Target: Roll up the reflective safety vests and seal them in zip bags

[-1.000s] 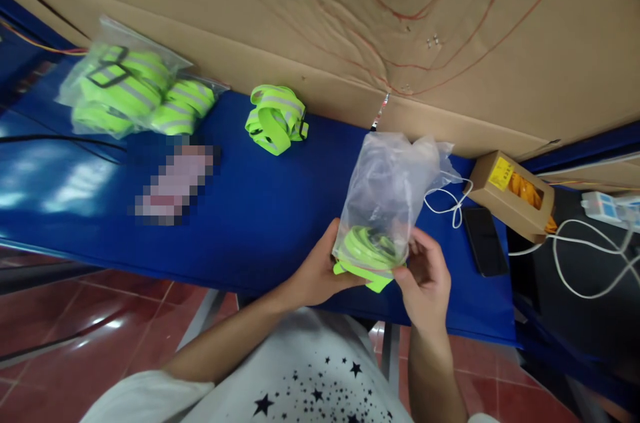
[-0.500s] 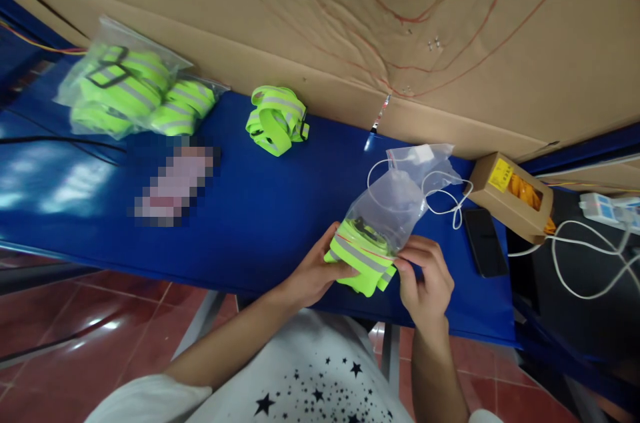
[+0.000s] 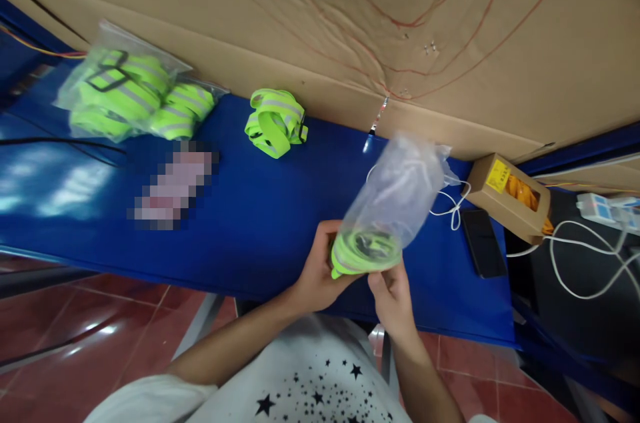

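Observation:
A coiled neon-yellow reflective strap (image 3: 357,255) with grey stripes sits at the mouth end of a clear plastic bag (image 3: 393,193), close to the table's front edge. My left hand (image 3: 323,269) wraps round the strap's left side. At its lower right, my right hand (image 3: 393,286) has its fingers curled against the strap and the bag. Motion blurs the bag, which stretches away from me toward the back. How far the strap lies inside the bag's mouth is hidden by my hands.
Another reflective strap bundle (image 3: 277,123) lies on the blue table (image 3: 240,209). Bagged straps (image 3: 125,89) are at the back left, near a pixelated pinkish item (image 3: 175,186). To the right are a black phone (image 3: 483,243), a cardboard box (image 3: 510,199) and white cables (image 3: 453,209).
The strap has tilted up and gone deeper toward the bag, which has swung up over the white cable. My right hand has moved left and under the strap.

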`<state>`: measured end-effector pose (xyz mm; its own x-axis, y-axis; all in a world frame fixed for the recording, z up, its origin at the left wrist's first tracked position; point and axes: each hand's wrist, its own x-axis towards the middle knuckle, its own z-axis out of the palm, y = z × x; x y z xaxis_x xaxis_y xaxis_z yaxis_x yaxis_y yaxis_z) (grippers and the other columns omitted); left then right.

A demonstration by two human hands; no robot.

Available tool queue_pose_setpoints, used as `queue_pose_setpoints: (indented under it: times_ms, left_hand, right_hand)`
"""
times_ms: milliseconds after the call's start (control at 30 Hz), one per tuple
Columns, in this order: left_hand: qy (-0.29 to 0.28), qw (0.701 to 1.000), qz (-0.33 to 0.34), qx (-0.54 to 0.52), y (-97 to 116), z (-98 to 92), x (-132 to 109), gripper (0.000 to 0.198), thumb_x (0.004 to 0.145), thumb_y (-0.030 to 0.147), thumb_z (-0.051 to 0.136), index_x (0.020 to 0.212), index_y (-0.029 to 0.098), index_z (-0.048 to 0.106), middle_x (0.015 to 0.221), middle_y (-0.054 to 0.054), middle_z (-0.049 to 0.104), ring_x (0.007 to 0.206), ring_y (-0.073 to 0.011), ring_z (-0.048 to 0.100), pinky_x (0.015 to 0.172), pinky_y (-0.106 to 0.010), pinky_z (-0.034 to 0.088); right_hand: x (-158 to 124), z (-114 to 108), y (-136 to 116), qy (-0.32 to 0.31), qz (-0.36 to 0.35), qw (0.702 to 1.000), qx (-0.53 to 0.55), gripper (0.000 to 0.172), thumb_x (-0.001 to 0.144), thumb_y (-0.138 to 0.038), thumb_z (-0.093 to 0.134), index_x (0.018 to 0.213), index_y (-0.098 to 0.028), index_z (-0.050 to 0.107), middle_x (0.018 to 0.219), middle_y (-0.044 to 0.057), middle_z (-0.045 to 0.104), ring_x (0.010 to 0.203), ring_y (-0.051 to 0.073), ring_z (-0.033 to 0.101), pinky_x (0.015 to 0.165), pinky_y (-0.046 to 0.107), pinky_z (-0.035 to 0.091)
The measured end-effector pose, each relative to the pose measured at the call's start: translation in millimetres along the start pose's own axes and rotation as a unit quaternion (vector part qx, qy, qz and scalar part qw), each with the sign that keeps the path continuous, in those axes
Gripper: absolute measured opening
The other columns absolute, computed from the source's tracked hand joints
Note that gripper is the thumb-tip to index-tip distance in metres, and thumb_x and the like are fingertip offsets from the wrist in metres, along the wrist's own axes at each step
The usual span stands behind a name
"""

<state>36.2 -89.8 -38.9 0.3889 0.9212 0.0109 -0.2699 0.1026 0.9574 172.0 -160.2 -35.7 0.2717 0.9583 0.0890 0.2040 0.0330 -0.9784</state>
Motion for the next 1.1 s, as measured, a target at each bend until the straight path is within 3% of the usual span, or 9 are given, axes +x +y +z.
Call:
queue_pose_setpoints:
  times_ms: [133, 233, 433, 567, 667, 733, 833, 933, 1100]
  left_hand:
    - [-0.069, 0.998, -0.009, -0.010, 7.6, -2.3, -3.4, 0.062, 0.086, 0.031, 0.082, 0.138, 0.026, 0.048, 0.132, -0.009, 0.060, 0.120, -0.0231, 0.063, 0.104, -0.033, 0.052]
    - [-0.126, 0.988, -0.048, -0.081, 13.2, -9.9, 1.0, 0.065, 0.084, 0.041, 0.085, 0.138, 0.026, 0.052, 0.141, -0.011, 0.059, 0.134, -0.0271, 0.058, 0.111, -0.037, 0.048]
    - [-0.088, 0.988, -0.034, -0.123, 21.7, -11.2, 14.8, 0.045, 0.082, 0.037, 0.088, 0.108, 0.023, 0.055, 0.133, -0.009, 0.067, 0.121, -0.0288, 0.068, 0.101, -0.041, 0.056]
    - [-0.074, 0.989, -0.023, -0.127, 19.8, -12.1, 13.3, 0.065, 0.081, 0.057, 0.085, 0.130, 0.027, 0.055, 0.130, -0.007, 0.071, 0.118, -0.0270, 0.070, 0.100, -0.038, 0.057]
    - [-0.055, 0.986, -0.071, -0.141, 20.5, -18.4, 13.6, 0.076, 0.086, 0.081, 0.062, 0.137, 0.024, 0.062, 0.133, -0.011, 0.071, 0.127, -0.0320, 0.066, 0.106, -0.042, 0.054]
    - [-0.040, 0.987, -0.092, -0.122, 23.6, -21.5, 15.6, 0.061, 0.097, 0.072, 0.054, 0.128, 0.022, 0.070, 0.128, -0.010, 0.074, 0.123, -0.0296, 0.068, 0.106, -0.039, 0.054]
    - [-0.064, 0.994, -0.047, -0.076, 29.3, -21.3, 19.4, 0.037, 0.098, 0.047, 0.069, 0.127, 0.024, 0.072, 0.127, -0.007, 0.075, 0.120, -0.0252, 0.070, 0.105, -0.035, 0.054]
    - [-0.093, 0.994, -0.004, -0.051, 30.7, -19.3, 21.6, 0.038, 0.095, 0.036, 0.075, 0.131, 0.026, 0.069, 0.125, -0.006, 0.075, 0.117, -0.0235, 0.071, 0.102, -0.034, 0.057]
    - [-0.130, 0.991, -0.024, -0.037, 29.9, -24.3, 23.8, 0.047, 0.095, 0.036, 0.074, 0.140, 0.029, 0.064, 0.130, -0.007, 0.073, 0.121, -0.0253, 0.070, 0.104, -0.037, 0.057]
  right_hand:
    - [-2.6, 4.3, 0.3, 0.081, -0.016, 0.996, -0.016, 0.039, 0.105, -0.043, 0.057, 0.140, -0.027, 0.053, 0.123, 0.012, 0.073, 0.110, 0.023, 0.074, 0.091, 0.036, 0.064]
    - [2.6, -7.3, -0.7, 0.082, -0.001, 0.996, -0.030, 0.034, 0.101, -0.038, 0.063, 0.133, -0.026, 0.059, 0.114, 0.008, 0.075, 0.100, 0.022, 0.075, 0.084, 0.033, 0.063]
    - [8.8, -17.0, -5.4, -0.012, 0.017, 0.997, -0.079, 0.037, 0.095, -0.031, 0.072, 0.130, -0.026, 0.061, 0.106, 0.003, 0.077, 0.088, 0.019, 0.073, 0.078, 0.028, 0.061]
    - [13.1, -17.5, -9.8, -0.009, 0.003, 0.995, -0.097, 0.039, 0.095, -0.031, 0.074, 0.131, -0.027, 0.060, 0.111, 0.004, 0.076, 0.095, 0.020, 0.074, 0.085, 0.029, 0.061]
    - [17.7, -21.2, -11.1, -0.037, -0.004, 0.993, -0.114, 0.038, 0.095, -0.032, 0.074, 0.131, -0.027, 0.063, 0.116, 0.005, 0.076, 0.103, 0.022, 0.073, 0.092, 0.033, 0.060]
    - [19.6, -22.5, -10.7, -0.046, -0.003, 0.991, -0.129, 0.038, 0.094, -0.033, 0.075, 0.130, -0.027, 0.065, 0.119, 0.007, 0.075, 0.106, 0.023, 0.073, 0.095, 0.035, 0.060]
    - [19.8, -20.9, -10.0, -0.037, 0.028, 0.993, -0.105, 0.040, 0.093, -0.036, 0.075, 0.131, -0.026, 0.064, 0.115, 0.006, 0.076, 0.101, 0.022, 0.074, 0.091, 0.034, 0.060]
    - [19.3, -19.4, -11.6, -0.056, 0.061, 0.994, -0.069, 0.036, 0.095, -0.035, 0.073, 0.129, -0.026, 0.065, 0.107, 0.003, 0.077, 0.095, 0.020, 0.074, 0.087, 0.031, 0.060]
    - [24.0, -26.5, -21.4, -0.106, 0.066, 0.991, -0.055, 0.033, 0.093, -0.031, 0.075, 0.125, -0.027, 0.069, 0.107, 0.002, 0.076, 0.096, 0.020, 0.072, 0.087, 0.030, 0.058]
